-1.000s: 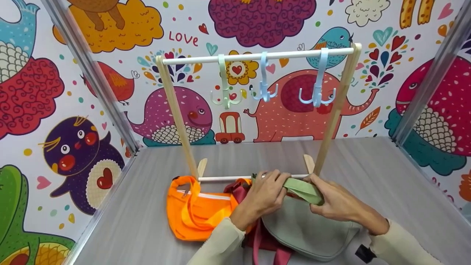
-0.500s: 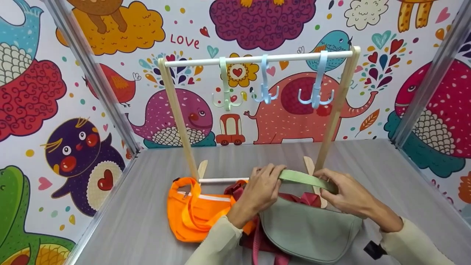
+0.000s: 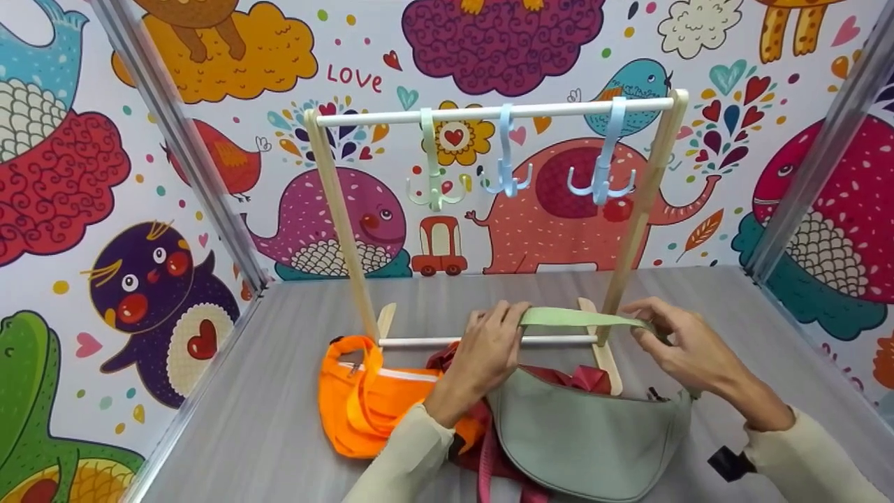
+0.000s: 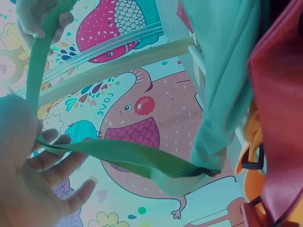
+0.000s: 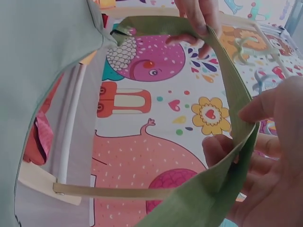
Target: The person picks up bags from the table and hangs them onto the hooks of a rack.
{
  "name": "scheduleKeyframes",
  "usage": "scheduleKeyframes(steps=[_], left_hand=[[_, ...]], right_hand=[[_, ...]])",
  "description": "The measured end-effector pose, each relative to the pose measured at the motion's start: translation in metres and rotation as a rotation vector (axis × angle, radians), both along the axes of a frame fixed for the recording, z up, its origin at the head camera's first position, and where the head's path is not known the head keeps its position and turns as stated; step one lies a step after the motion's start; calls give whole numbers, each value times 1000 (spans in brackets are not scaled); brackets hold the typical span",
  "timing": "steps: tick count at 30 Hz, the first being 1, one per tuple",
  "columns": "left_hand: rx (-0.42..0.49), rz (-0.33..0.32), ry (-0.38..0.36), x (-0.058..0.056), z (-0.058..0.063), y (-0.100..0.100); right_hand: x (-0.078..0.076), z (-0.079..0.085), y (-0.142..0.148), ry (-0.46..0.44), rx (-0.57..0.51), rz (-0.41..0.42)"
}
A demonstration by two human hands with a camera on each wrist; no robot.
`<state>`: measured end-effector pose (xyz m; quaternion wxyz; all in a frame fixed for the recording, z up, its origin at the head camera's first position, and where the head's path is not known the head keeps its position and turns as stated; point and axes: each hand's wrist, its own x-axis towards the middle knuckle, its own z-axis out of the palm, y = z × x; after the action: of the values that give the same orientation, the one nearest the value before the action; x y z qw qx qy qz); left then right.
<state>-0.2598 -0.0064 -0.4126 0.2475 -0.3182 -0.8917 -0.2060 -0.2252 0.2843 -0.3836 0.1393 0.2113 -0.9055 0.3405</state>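
Note:
A grey-green shoulder bag (image 3: 587, 436) lies at the front, its light green strap (image 3: 580, 318) lifted above it in a loop. My left hand (image 3: 489, 349) holds the strap's left part between thumb and fingers; the left wrist view shows several of these fingers (image 4: 78, 198) spread. On the strap's right part, my right hand (image 3: 688, 342) pinches it between thumb (image 5: 260, 106) and fingers. Partly hidden behind and under the grey-green bag is a dark red bag (image 4: 279, 94). An orange bag (image 3: 349, 419) lies left of my left hand.
Behind the bags stands a wooden rack with a white top bar (image 3: 559, 110). From it hang a green hook (image 3: 434, 175) and two blue hooks (image 3: 508, 157). A lower white bar (image 3: 419, 342) crosses near the floor. Patterned panels enclose the back and sides.
The strap has risen and stretched out between my hands. My right hand has moved right and up, my left hand slightly up. The grey-green bag now stands more spread out below.

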Motion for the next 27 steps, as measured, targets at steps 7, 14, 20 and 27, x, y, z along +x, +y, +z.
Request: scheduleKeyframes(steps=[7, 14, 20, 27], left_hand=[[75, 6, -21, -3, 6, -2], [106, 31, 9, -4, 7, -4], [113, 50, -35, -3, 12, -7], [116, 51, -43, -2, 12, -8]], right_hand=[[-1, 6, 11, 26, -40, -48], [-2, 12, 23, 99, -56, -63], [-1, 21, 28, 101, -107, -132], [2, 23, 23, 88, -146, -188]])
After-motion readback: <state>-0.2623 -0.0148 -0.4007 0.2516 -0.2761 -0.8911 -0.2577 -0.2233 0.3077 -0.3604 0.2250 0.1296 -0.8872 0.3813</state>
